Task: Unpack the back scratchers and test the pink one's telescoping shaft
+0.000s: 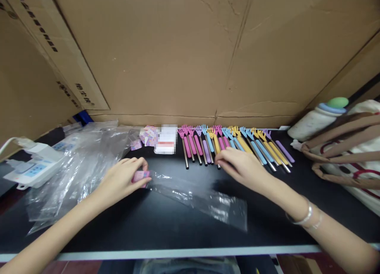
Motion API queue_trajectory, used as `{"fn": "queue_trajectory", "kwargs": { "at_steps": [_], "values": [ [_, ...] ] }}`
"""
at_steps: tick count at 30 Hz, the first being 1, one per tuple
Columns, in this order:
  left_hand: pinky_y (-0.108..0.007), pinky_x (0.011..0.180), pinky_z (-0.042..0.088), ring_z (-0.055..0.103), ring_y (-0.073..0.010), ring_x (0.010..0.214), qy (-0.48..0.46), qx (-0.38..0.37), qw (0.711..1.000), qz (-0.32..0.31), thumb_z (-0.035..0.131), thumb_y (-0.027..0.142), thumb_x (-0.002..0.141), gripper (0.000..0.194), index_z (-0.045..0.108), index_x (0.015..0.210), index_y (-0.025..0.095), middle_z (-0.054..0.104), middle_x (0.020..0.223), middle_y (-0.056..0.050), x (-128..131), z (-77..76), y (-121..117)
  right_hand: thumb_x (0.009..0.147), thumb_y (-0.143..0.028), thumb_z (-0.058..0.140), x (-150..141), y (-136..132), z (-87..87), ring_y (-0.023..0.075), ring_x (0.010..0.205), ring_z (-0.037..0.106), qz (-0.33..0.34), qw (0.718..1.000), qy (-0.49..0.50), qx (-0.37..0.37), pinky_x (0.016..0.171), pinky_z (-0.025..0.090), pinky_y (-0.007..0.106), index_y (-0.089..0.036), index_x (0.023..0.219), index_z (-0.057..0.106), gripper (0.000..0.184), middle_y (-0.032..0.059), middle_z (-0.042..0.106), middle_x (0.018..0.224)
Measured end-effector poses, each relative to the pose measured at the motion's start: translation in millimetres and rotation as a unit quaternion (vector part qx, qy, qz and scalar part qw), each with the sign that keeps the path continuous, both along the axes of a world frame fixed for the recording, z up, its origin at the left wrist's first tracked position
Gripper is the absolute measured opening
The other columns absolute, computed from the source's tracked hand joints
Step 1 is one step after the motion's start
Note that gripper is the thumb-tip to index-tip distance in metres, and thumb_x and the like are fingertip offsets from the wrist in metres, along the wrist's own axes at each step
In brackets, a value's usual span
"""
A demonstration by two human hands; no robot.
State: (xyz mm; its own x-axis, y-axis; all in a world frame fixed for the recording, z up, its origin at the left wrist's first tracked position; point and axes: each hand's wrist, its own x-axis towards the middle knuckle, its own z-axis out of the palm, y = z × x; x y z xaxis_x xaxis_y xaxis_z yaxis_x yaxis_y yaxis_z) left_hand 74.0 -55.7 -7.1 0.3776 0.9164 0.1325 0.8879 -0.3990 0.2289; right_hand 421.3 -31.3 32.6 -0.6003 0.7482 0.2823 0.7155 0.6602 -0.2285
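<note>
My left hand (127,175) pinches a small pink-purple printed card (140,176) together with one end of a long clear plastic bag (204,200). The bag stretches flat to the right over the black tabletop. At the row's front edge, my right hand (243,165) has its fingers closed at the lower end of a yellow back scratcher (216,144); the fingertips partly hide the contact. More back scratchers with claw-shaped heads lie side by side, pink (198,145), purple (206,151) and blue (261,151), with metal rods showing.
A heap of clear bags (86,159) covers the left side beside a white power strip (35,167). Small printed cards (148,135) lie near a blurred white item (166,139). At right are a bottle (314,119) and a bag with brown handles (350,147). Cardboard (178,52) walls the back.
</note>
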Motion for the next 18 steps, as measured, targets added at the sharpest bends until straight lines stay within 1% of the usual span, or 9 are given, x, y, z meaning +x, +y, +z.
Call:
{"fn": "queue_trajectory", "kwargs": {
  "at_steps": [2, 4, 6, 7, 9, 12, 15, 16, 18],
  "values": [
    [-0.026, 0.065, 0.038, 0.057, -0.0165, 0.070, -0.049, -0.041, 0.998, 0.008, 0.047, 0.046, 0.085, 0.025, 0.047, 0.082, 0.022, 0.062, 0.076, 0.002, 14.1, 6.5, -3.2, 0.091, -0.031, 0.042, -28.9, -5.7, 0.7, 0.0179, 0.090, 0.058, 0.061, 0.996, 0.038, -0.055, 0.077, 0.044, 0.031, -0.022, 0.100, 0.057, 0.020, 0.0061, 0.064, 0.098],
    [-0.024, 0.064, 0.038, 0.057, -0.0142, 0.068, -0.108, -0.076, 0.991, -0.013, 0.050, 0.044, 0.084, 0.022, 0.048, 0.084, 0.023, 0.062, 0.074, 0.005, 29.4, 11.9, -5.3, 0.087, -0.037, 0.051, -54.1, -11.3, -1.2, 0.0189, 0.096, 0.057, 0.115, 0.984, 0.064, -0.123, 0.080, 0.044, 0.032, -0.022, 0.110, 0.054, 0.027, 0.0065, 0.063, 0.105],
    [-0.023, 0.066, 0.038, 0.058, -0.0130, 0.069, -0.150, -0.099, 0.983, -0.045, 0.054, 0.042, 0.081, 0.019, 0.050, 0.085, 0.023, 0.063, 0.076, 0.006, 42.0, 16.3, -5.5, 0.084, -0.037, 0.056, -70.9, -15.0, -6.0, 0.0169, 0.087, 0.059, 0.151, 0.966, 0.079, -0.195, 0.075, 0.045, 0.030, -0.022, 0.112, 0.052, 0.032, 0.0043, 0.065, 0.099],
    [-0.022, 0.066, 0.038, 0.057, -0.0127, 0.069, -0.163, -0.106, 0.979, -0.057, 0.056, 0.041, 0.080, 0.019, 0.051, 0.084, 0.023, 0.062, 0.077, 0.005, 46.4, 18.1, -4.9, 0.084, -0.033, 0.056, -75.4, -15.6, -9.2, 0.0148, 0.079, 0.059, 0.159, 0.958, 0.085, -0.223, 0.071, 0.045, 0.027, -0.022, 0.111, 0.051, 0.030, 0.0022, 0.065, 0.092],
    [-0.022, 0.064, 0.038, 0.055, -0.0123, 0.067, -0.191, -0.123, 0.971, -0.070, 0.057, 0.040, 0.079, 0.019, 0.052, 0.082, 0.021, 0.060, 0.075, 0.004, 50.7, 21.4, -2.9, 0.085, -0.023, 0.050, -76.4, -14.3, -16.3, 0.0111, 0.066, 0.055, 0.157, 0.950, 0.103, -0.250, 0.063, 0.042, 0.024, -0.020, 0.106, 0.052, 0.021, -0.0013, 0.062, 0.078],
    [-0.021, 0.058, 0.038, 0.050, -0.0111, 0.060, -0.262, -0.150, 0.952, -0.058, 0.055, 0.040, 0.080, 0.022, 0.051, 0.078, 0.019, 0.054, 0.066, 0.004, 50.0, 24.0, 0.8, 0.084, -0.016, 0.045, -66.1, -8.8, -25.7, 0.0095, 0.060, 0.051, 0.119, 0.951, 0.140, -0.248, 0.059, 0.039, 0.022, -0.018, 0.101, 0.052, 0.018, -0.0029, 0.057, 0.071],
    [-0.020, 0.056, 0.039, 0.049, -0.0104, 0.060, -0.312, -0.171, 0.934, -0.042, 0.055, 0.040, 0.080, 0.023, 0.051, 0.075, 0.018, 0.053, 0.064, 0.004, 48.7, 21.8, 3.8, 0.083, -0.018, 0.047, -57.7, -5.4, -31.3, 0.0090, 0.058, 0.048, 0.088, 0.948, 0.162, -0.259, 0.056, 0.037, 0.021, -0.017, 0.097, 0.053, 0.016, -0.0039, 0.053, 0.066],
    [-0.021, 0.059, 0.041, 0.051, -0.0111, 0.063, -0.325, -0.187, 0.926, -0.049, 0.054, 0.040, 0.081, 0.023, 0.053, 0.077, 0.017, 0.054, 0.066, 0.003, 49.1, 20.2, 4.4, 0.083, -0.020, 0.048, -57.0, -5.3, -32.2, 0.0088, 0.056, 0.047, 0.083, 0.946, 0.163, -0.266, 0.055, 0.036, 0.021, -0.017, 0.095, 0.054, 0.013, -0.0045, 0.052, 0.063],
    [-0.024, 0.067, 0.046, 0.056, -0.0133, 0.071, -0.354, -0.230, 0.903, -0.082, 0.048, 0.042, 0.086, 0.027, 0.058, 0.082, 0.017, 0.059, 0.074, -0.001, 50.9, 16.3, 4.8, 0.084, -0.025, 0.050, -58.3, -6.1, -33.0, 0.0082, 0.053, 0.043, 0.072, 0.945, 0.166, -0.272, 0.052, 0.033, 0.020, -0.017, 0.089, 0.056, 0.011, -0.0057, 0.048, 0.058]
  ]
}}
